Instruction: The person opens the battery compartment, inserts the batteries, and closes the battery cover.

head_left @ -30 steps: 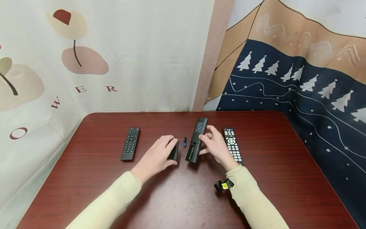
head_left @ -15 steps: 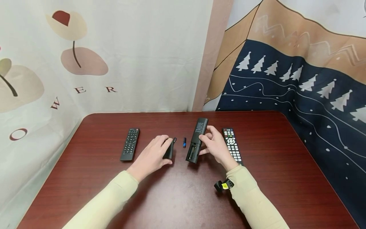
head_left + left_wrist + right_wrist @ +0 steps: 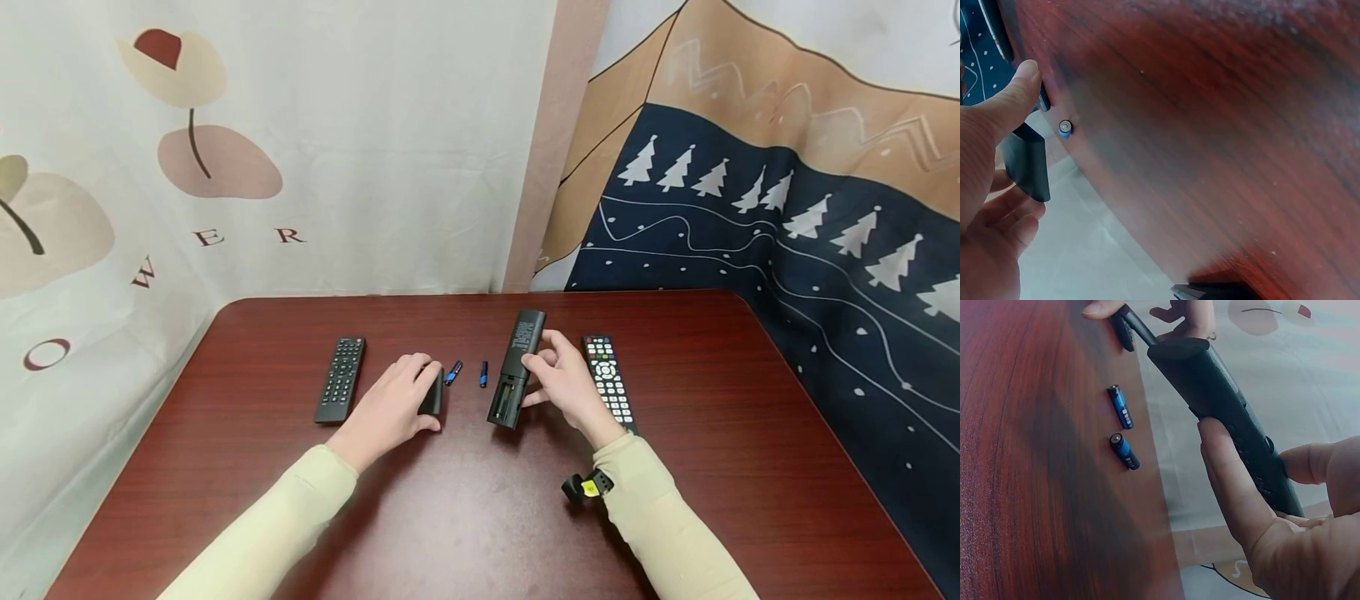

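In the head view my right hand holds a black remote control between thumb and fingers, its back turned up. Its battery compartment lies uncovered at the near end. My left hand grips a black battery cover by its edges; the left wrist view shows this cover as a curved piece between thumb and fingertips. Two small blue-and-black batteries lie on the table between the hands: one battery slanted beside the cover, the other battery nearer the remote.
A second black remote lies face up left of my left hand. Another remote with white buttons lies behind my right wrist, partly covered by it. The brown table ends at printed curtains at the back.
My left hand has moved left with the battery cover, and the slanted battery, hidden at first, has come into view. The right hand and its remote have stayed nearly still.
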